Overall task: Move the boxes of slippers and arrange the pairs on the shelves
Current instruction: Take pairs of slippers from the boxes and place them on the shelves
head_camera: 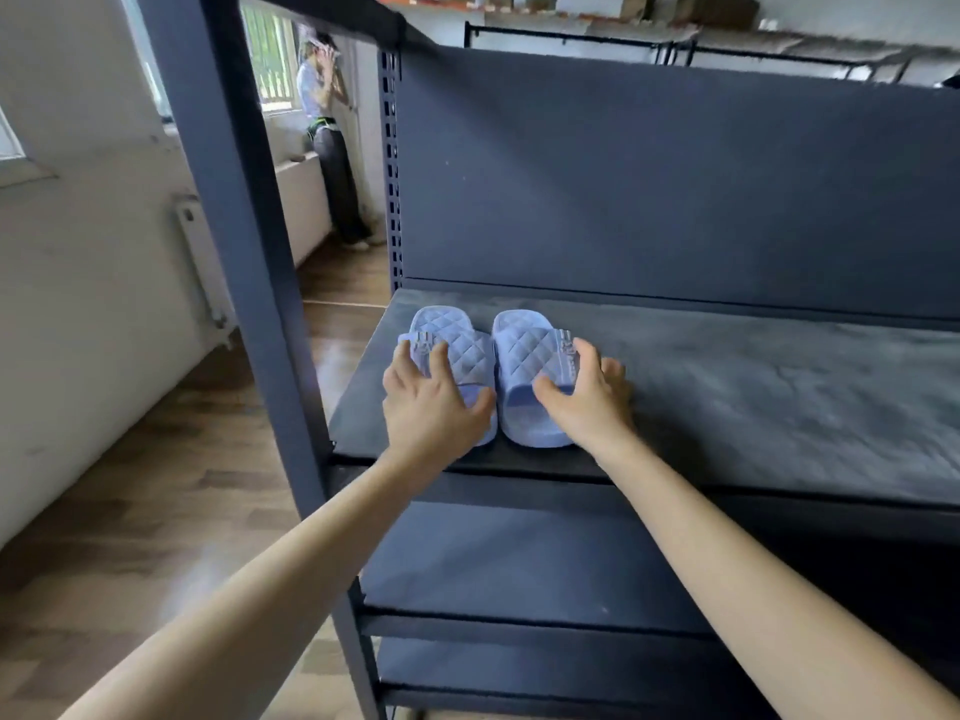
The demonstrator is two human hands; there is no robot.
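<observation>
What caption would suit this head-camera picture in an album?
Left hand and right hand grip a pair of blue slippers side by side on a dark shelf.

Head camera looks forward and down, close over the shelf (727, 387); wide-angle.

Two bare forearms are seen, slim and smooth, widened toward the lower edge of the view by the wide lens. The left forearm (260, 579) is shown from near the elbow to the wrist, and the right forearm (727, 579) likewise. Each is uncovered along its whole visible length. The left hand (434, 407) and the right hand (589, 402) are bare too, with slender fingers; the nails cannot be made out clearly.
</observation>
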